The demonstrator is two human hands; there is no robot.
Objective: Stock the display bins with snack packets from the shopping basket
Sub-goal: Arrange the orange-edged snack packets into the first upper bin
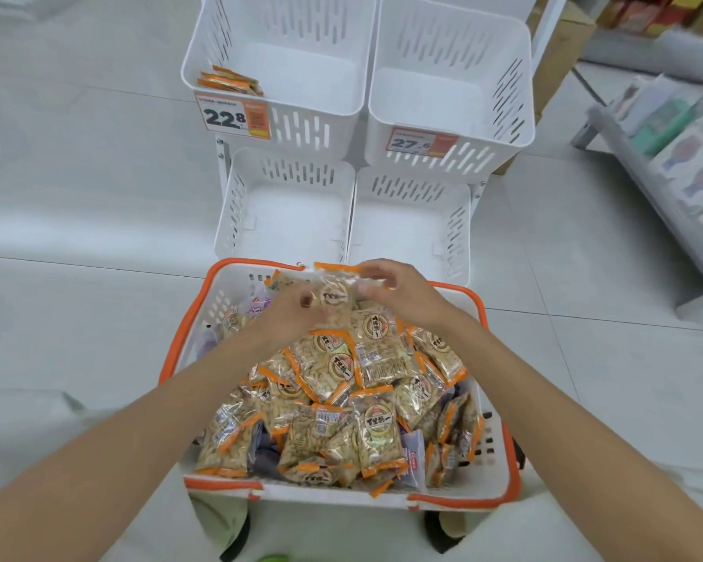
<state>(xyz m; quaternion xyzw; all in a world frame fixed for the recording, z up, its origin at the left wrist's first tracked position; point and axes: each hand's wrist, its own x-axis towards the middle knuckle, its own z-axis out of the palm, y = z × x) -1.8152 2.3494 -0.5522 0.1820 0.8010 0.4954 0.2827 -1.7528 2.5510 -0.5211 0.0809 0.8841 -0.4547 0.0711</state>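
Observation:
A white shopping basket point(500, 472) with an orange rim sits in front of me, heaped with several clear, orange-edged snack packets point(366, 383). Over its far end both hands hold a small stack of packets point(335, 292). My left hand point(297, 314) grips the stack from the left and below. My right hand point(398, 294) pinches its top right edge. Beyond the basket stand white display bins in two tiers: the upper left bin point(277, 54) holds a few packets point(228, 81) in its front left corner, the upper right bin point(451, 75) looks empty.
The lower left bin point(289, 208) and lower right bin point(410, 221) sit just past the basket's far rim. Price tags reading 22.8 point(232, 115) and 27.5 point(421, 142) hang on the upper bins. A grey shelf unit point(666, 156) with goods stands at right. White tiled floor surrounds everything.

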